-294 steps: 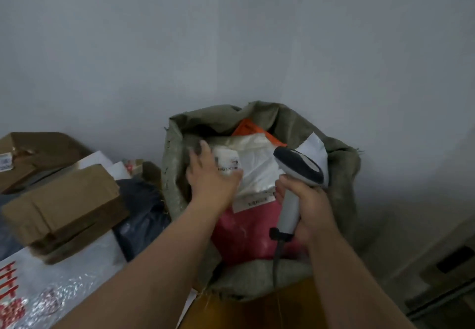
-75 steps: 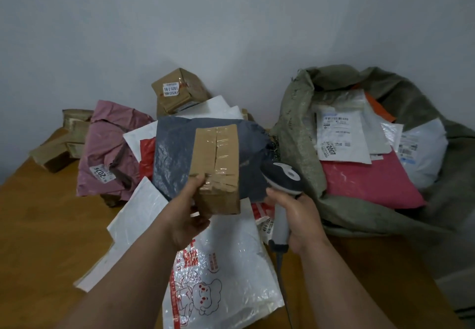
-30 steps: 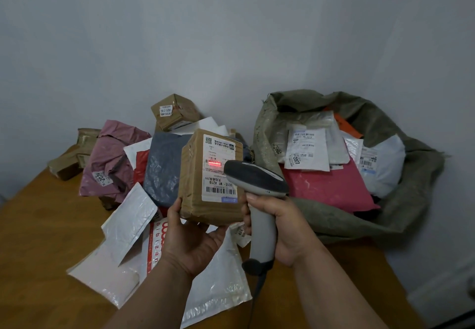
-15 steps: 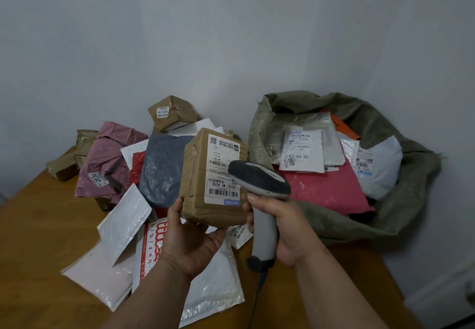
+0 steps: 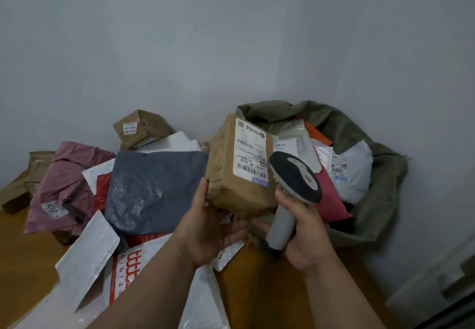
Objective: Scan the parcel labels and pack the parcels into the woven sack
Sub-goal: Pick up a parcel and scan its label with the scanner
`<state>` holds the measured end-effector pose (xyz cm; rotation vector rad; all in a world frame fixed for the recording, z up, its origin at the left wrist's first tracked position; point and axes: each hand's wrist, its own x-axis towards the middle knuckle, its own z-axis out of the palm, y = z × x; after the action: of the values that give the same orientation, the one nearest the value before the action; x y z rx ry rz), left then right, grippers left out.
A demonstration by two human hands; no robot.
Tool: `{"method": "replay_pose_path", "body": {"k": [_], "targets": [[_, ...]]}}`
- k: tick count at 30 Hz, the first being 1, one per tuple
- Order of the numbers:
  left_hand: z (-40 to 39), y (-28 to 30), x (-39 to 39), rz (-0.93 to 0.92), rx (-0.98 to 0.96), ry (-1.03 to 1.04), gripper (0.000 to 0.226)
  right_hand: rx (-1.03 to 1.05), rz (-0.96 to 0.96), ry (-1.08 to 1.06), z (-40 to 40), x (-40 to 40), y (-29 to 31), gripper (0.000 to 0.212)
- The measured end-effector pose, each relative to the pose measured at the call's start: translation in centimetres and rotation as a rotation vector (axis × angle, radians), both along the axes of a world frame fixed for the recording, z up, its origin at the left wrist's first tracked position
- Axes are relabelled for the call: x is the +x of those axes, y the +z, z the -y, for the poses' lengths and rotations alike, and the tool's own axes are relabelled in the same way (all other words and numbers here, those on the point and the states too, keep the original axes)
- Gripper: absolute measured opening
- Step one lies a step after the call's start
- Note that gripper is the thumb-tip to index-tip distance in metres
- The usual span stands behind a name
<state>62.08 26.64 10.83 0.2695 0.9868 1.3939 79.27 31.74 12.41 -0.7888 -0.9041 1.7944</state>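
The left hand (image 5: 205,228) cradles a brown parcel (image 5: 239,169) from below, thumb curled up its left side and fingers under its base, holding it clear of the table (image 5: 23,249) with the white label (image 5: 250,153) facing the camera. The parcel stands roughly upright, long axis near vertical and leaning slightly toward the back. The right hand (image 5: 305,236) is wrapped round the grip of a handheld scanner (image 5: 295,182), whose head sits just beside the label's lower right corner; no scan light is visible on the label, so whether a read is under way cannot be confirmed. The woven sack (image 5: 380,174) lies open at the right rear of the table, against the wall, directly behind and to the right of the held parcel, already holding several labelled mailers. The parcel is in the left hand, and the scanner-holding right hand stands between it and the sack mouth; a transfer would likely need to pass over or behind that hand. Unsorted parcels remain heaped along the table's left and centre, including a grey mailer (image 5: 154,189) and a pink mailer (image 5: 64,182).
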Motion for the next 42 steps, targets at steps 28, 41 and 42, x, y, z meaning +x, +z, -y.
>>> {"method": "replay_pose_path", "body": {"k": [28,41,42], "targets": [[-16.4,1.1,1.1,-0.743,0.025,0.417,0.04,0.035,0.26,0.035,-21.5,-3.1,-1.6,0.036],[-5.3,-6.5,-7.6,-0.715,-0.254,0.681,0.034,0.154,0.373,0.175,-13.2,-5.2,1.1,0.011],[-4.2,-7.2,-8.2,-0.713,-0.289,0.679,0.035,0.161,0.367,0.203,-12.0,-5.8,1.1,0.009]]}}
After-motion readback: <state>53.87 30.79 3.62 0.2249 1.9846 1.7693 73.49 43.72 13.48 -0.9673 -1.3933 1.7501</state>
